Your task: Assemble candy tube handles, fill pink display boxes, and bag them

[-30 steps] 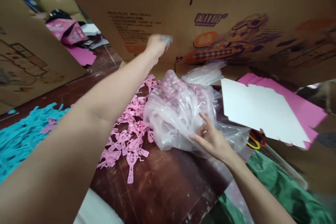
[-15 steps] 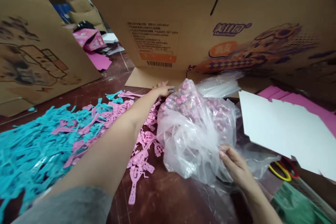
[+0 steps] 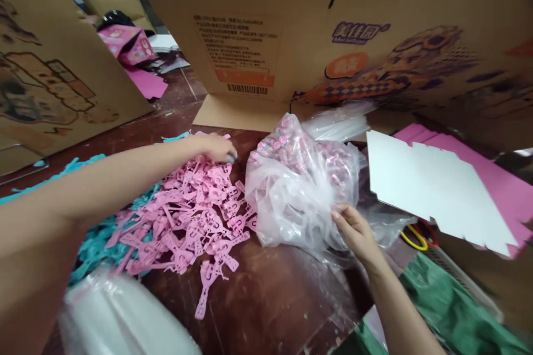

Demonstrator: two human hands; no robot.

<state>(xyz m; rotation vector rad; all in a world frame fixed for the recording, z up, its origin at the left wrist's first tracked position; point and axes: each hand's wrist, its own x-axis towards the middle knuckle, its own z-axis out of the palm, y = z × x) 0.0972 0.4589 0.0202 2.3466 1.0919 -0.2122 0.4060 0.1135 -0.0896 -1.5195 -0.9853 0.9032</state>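
My left hand (image 3: 216,148) reaches across the table and rests, fingers curled, on the far edge of a pile of pink plastic pieces (image 3: 191,216); what the fingers hold is hidden. My right hand (image 3: 353,230) grips the near side of a clear plastic bag (image 3: 300,188) filled with small pink items. The bag sits just right of the pink pile on the dark red table (image 3: 266,299).
A heap of teal plastic pieces (image 3: 91,244) lies left of the pink pile. Big cardboard boxes (image 3: 333,28) wall in the back and left. White and pink card sheets (image 3: 437,188) lie at right, with green cloth (image 3: 449,310) below and a white bag (image 3: 120,316) at the near left.
My left hand came down from the cardboard box and drew back onto the pink pile. My right hand shifted its hold along the bag's near side.
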